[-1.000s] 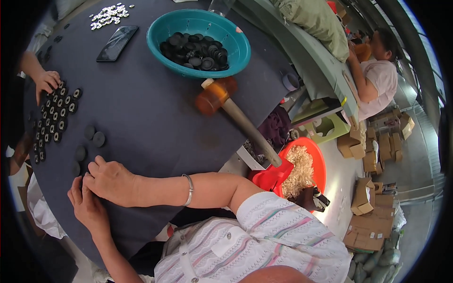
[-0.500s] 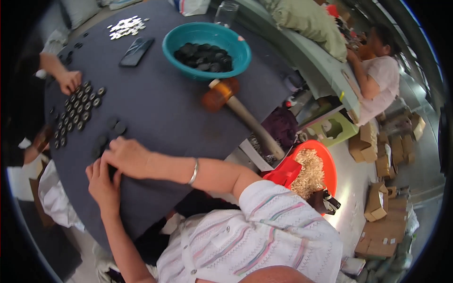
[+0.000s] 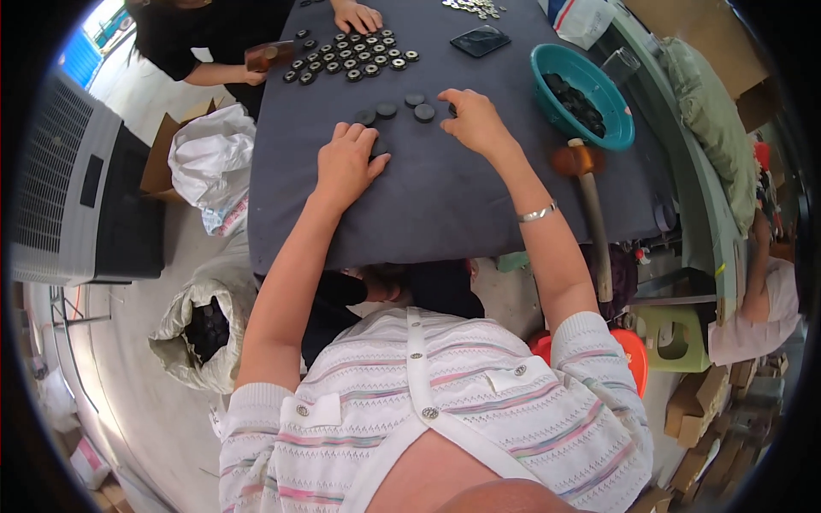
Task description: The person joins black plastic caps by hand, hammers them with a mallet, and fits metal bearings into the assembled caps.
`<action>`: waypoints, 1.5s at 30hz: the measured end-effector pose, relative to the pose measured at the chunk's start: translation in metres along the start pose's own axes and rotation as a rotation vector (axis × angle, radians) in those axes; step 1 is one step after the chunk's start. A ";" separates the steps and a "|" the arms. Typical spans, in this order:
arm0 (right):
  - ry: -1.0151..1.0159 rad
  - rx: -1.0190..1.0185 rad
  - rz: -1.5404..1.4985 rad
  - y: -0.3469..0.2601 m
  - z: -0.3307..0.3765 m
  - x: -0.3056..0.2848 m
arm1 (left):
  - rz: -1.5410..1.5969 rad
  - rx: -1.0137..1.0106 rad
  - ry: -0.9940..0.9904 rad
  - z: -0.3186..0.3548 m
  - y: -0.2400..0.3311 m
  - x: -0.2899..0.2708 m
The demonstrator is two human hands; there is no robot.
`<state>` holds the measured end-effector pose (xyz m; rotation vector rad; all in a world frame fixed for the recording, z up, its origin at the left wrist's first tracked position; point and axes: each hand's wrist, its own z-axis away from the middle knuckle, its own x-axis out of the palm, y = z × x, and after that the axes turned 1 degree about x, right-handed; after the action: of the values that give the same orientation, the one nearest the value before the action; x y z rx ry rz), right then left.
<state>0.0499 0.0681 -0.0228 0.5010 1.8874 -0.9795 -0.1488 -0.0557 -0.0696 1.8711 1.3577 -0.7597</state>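
Note:
My left hand (image 3: 345, 164) rests low on the dark cloth, a black disc (image 3: 378, 147) partly showing between its fingers and thumb. To the right, my right hand (image 3: 479, 126) is raised a little, pinching another black disc (image 3: 452, 109) between thumb and finger. Between and beyond the hands lie several loose plain black discs (image 3: 423, 113). Farther off is a group of black discs with metal-ringed centres (image 3: 363, 57). A teal basin (image 3: 629, 128) of black discs stands right of my right hand.
A mallet (image 3: 592, 201) with an amber head lies at the table's right side. A phone (image 3: 481, 40) is at the back. Across the table, a co-worker's hand (image 3: 357, 17) touches the cloth; the other holds an amber mallet head (image 3: 267, 57). A sack (image 3: 184, 329) stands at left.
The view has swung round and levelled. My hands, close together before, are now apart, the right one moved rightward with a disc. The co-worker's one hand still sits by the ringed discs.

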 end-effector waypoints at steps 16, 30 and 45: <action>-0.190 0.236 -0.521 -0.008 0.002 0.017 | 0.752 -0.412 0.242 0.014 -0.019 -0.003; -0.481 0.023 -1.295 -0.139 0.065 0.025 | 2.386 -1.066 0.324 0.084 0.020 -0.067; -0.528 0.073 -1.381 -0.162 0.076 0.032 | 2.426 -1.035 0.447 0.117 0.016 -0.086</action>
<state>-0.0346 -0.0914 -0.0017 -1.1137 1.5394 -1.7753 -0.1646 -0.2006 -0.0680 1.3051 -0.8344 1.3214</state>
